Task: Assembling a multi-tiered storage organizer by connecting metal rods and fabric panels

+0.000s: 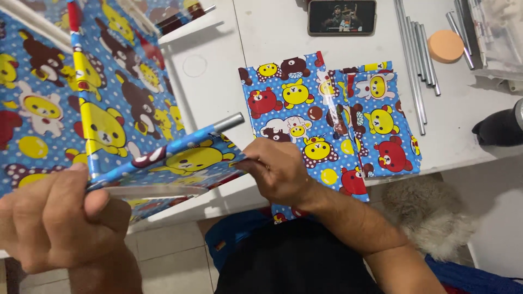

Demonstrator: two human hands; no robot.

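1. A person is looking down at their own two bare hands above a white worktop [261, 38].
2. The left hand [52, 218] is closing around the near end of a thin metal rod wrapped in glossy blue plastic sheet printed with cartoon bears [163, 148]. The thumb and fingers [95, 201] are pinching the wrapped rod and the sheet edge together.
3. The right hand [278, 171] is gripping the far edge of the same sheet, with fingers curled shut on it just beside the bare silver tip of the rod.
4. The rod is running slantwise between the two sets of fingers, held above the worktop edge; the rest of the sheet is fanning upward beyond the left fingers.
5. The sheet is looking light, thin, floppy and slippery, likely to crease or slide; the rod is looking stiff and light. Pinching sheet against rod near both ends seems the surest hold.
6. Beyond the right fingers, flat cut pieces of the same bear-print sheet [332, 120] are lying on the worktop.
7. Farther off are lying a bundle of bare silver metal rods [417, 60], a round orange sponge [445, 46] and a dark phone with a lit screen [342, 17].
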